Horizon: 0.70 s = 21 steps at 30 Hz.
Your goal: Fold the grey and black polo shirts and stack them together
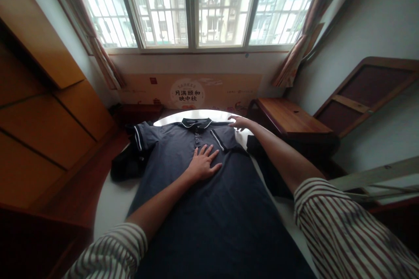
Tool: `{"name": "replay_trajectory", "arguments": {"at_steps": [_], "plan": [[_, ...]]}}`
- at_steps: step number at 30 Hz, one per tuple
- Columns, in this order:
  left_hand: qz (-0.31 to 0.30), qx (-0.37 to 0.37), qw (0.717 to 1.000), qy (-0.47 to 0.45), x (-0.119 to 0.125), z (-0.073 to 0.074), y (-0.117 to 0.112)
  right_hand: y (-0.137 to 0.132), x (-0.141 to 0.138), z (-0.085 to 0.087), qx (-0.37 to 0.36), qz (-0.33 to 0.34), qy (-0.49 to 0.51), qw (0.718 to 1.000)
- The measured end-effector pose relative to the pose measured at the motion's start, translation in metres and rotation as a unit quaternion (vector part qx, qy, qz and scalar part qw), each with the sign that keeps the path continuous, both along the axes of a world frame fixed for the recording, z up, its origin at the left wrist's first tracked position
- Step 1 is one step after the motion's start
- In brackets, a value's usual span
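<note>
A dark grey polo shirt (196,226) lies front up across a white round table (111,209), its black white-edged collar (196,124) towards the window. My left hand (204,163) rests flat on its chest just below the buttons, fingers spread. At the shirt's right shoulder is my right hand (241,122), fingers apart and slightly bent; whether they touch the cloth I cannot tell. The right sleeve (225,137) is turned inward over the chest, while the left sleeve (145,136) points outward.
Black cloth items lie on the table's left (126,163) and right (270,170), beside the shirt. A wooden desk (291,115) stands at the back right, and orange cabinets (78,113) line the left. Beyond the table, a printed cardboard panel (147,87) stands under the barred window.
</note>
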State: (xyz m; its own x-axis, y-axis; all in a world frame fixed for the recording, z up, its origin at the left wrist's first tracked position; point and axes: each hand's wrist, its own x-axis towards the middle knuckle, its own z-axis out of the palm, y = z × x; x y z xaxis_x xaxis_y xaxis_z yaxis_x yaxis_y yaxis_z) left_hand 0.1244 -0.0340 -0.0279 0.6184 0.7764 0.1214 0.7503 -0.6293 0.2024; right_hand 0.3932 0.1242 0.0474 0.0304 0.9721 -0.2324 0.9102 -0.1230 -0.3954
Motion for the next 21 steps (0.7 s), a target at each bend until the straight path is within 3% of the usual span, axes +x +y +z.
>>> {"name": "replay_trajectory", "arguments": {"at_steps": [8,16,21], "plan": [[0.000,0.002,1.000,-0.001,0.000,0.000,0.000,-0.001,-0.003,-0.013,-0.009,0.009,-0.007,1.000],[0.003,0.005,1.000,0.001,0.000,-0.001,0.000,-0.004,0.001,-0.014,0.089,0.007,-0.082,0.993],[0.007,0.005,1.000,0.003,0.000,-0.001,0.000,-0.015,-0.018,-0.013,0.120,0.086,-0.129,0.981]]}}
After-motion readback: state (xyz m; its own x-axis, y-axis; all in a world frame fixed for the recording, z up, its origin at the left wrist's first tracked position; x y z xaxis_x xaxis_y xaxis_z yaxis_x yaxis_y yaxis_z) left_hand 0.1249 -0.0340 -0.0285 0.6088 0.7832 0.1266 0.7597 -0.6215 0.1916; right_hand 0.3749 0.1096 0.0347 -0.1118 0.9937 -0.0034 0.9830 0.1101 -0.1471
